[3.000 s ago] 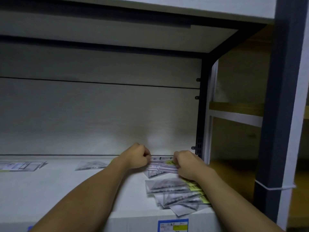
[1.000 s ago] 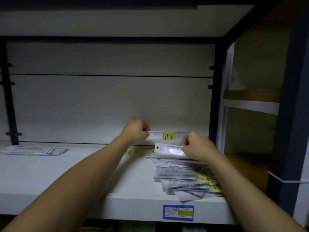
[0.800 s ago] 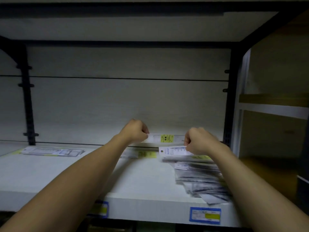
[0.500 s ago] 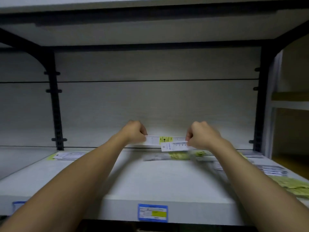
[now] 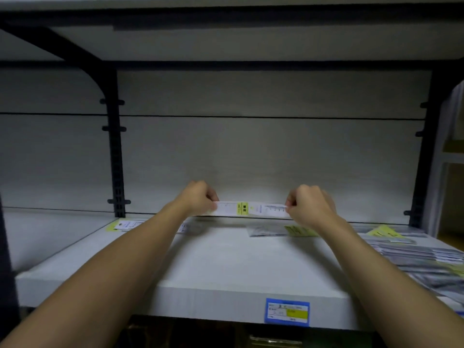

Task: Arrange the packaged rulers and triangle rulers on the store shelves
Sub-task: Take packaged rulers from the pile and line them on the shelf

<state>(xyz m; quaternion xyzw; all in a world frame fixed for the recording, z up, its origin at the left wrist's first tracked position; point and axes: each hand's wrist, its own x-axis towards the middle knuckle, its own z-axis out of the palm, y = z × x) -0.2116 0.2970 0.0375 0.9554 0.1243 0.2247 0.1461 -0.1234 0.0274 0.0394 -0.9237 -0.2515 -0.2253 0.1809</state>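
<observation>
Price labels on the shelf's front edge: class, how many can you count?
1. The blue and yellow price label sits on the front edge of the shelf, right of centre. Others may lie outside the frame.

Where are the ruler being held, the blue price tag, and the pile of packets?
packaged ruler (image 5: 242, 209), head view, yellow label.
blue price tag (image 5: 287, 311), head view, centre.
pile of packets (image 5: 424, 257), head view, top packets.

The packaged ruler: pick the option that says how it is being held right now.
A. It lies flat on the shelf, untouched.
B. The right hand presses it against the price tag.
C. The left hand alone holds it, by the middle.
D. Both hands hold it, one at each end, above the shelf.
D: the left hand pinches one end of the packaged ruler and the right hand the other, keeping it level above the shelf.
</observation>
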